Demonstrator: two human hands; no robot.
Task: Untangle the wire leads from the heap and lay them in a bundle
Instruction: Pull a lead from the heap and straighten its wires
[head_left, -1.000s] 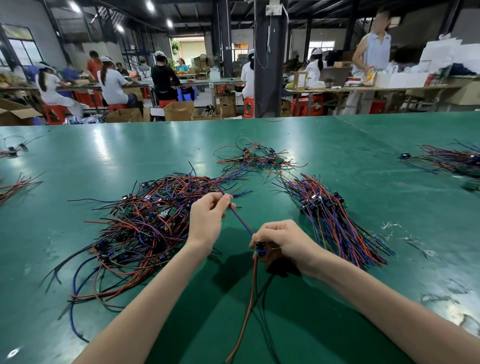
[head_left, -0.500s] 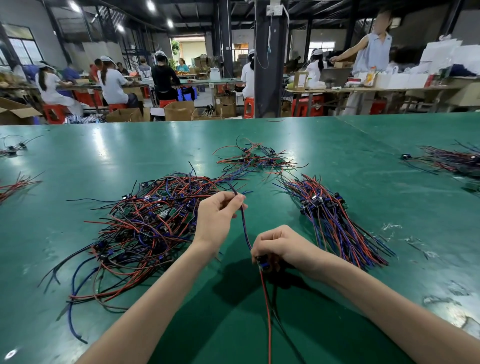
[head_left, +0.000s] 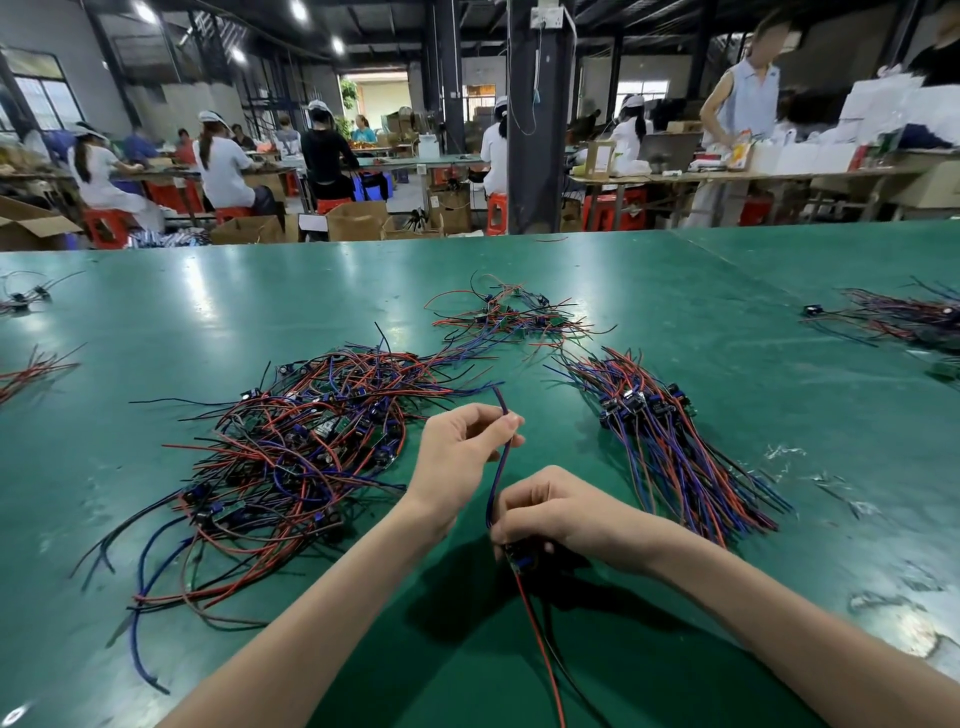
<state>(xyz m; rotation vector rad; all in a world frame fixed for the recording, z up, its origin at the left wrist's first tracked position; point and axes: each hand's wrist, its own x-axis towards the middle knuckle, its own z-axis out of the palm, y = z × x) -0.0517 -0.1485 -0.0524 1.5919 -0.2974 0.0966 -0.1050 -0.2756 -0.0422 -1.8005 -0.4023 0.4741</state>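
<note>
A tangled heap of red, blue and black wire leads (head_left: 291, 457) with small circuit boards lies on the green table (head_left: 649, 291), left of my hands. An ordered bundle of leads (head_left: 670, 447) lies to the right. My left hand (head_left: 457, 462) pinches the blue wires of one lead (head_left: 497, 467) near their free end. My right hand (head_left: 561, 514) grips the same lead at its small board, and the red and black wires hang down toward me. This lead is apart from the heap.
A smaller loose tangle (head_left: 511, 314) lies farther back at the centre. More wire piles sit at the right edge (head_left: 904, 317) and the left edge (head_left: 31, 369). People work at benches beyond the table's far edge.
My left hand has slid along the blue wires toward their tip and moved right. The wire end now stands free of the heap. My right hand has drawn slightly nearer with the board.
</note>
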